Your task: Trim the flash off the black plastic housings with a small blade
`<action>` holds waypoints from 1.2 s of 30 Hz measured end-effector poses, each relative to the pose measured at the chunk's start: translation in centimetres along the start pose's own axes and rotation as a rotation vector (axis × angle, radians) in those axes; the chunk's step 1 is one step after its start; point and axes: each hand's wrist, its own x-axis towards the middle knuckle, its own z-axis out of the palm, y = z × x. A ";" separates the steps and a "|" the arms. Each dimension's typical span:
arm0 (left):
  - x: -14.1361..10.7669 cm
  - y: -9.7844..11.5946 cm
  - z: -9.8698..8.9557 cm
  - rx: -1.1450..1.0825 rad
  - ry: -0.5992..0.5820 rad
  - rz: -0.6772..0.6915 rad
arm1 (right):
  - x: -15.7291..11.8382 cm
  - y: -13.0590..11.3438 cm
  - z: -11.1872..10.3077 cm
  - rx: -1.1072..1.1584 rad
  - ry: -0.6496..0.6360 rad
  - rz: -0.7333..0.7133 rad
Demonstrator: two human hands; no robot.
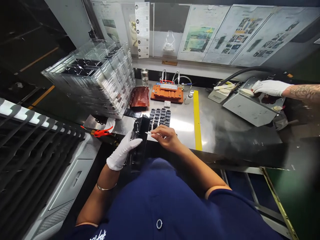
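My left hand (pixel 122 151), in a white glove, grips a long black part (pixel 139 141) and holds it upright against the front edge of the steel bench (pixel 217 131). My bare right hand (pixel 167 137) pinches a small white strip (pixel 149 133) at the top of that black part. Just behind my hands lies a grid of several small black components (pixel 160 117) on the bench.
A tall stack of clear plastic trays (pixel 100 78) stands at the left. An orange fixture (pixel 167 92), a brown pouch (pixel 139 97) and a small bottle (pixel 189 97) sit behind. A co-worker's white-gloved hand (pixel 268 87) rests on a grey machine (pixel 247 105) at right. Red-handled cutters (pixel 101 132) lie left.
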 end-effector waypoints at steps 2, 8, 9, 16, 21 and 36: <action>-0.1 -0.3 -0.3 0.030 -0.060 -0.031 | 0.6 0.7 -0.4 -0.014 0.076 0.034; -0.5 -0.9 -1.5 -0.053 -0.251 -0.187 | 1.4 1.4 -3.2 -0.045 0.178 0.079; -0.5 -1.1 -2.0 -0.099 -0.270 -0.234 | 1.3 1.1 -3.7 -0.052 0.139 0.049; -0.1 -1.9 -4.3 -0.212 -0.382 -0.430 | 1.3 -1.2 -6.1 -0.129 -0.278 -0.165; -0.6 -2.1 -4.1 -0.176 -0.413 -0.445 | 1.8 -1.4 -7.0 -0.192 -0.431 -0.169; -1.6 -1.5 -3.0 -0.168 -0.503 -0.486 | 2.6 0.2 -5.2 -0.002 -0.354 -0.163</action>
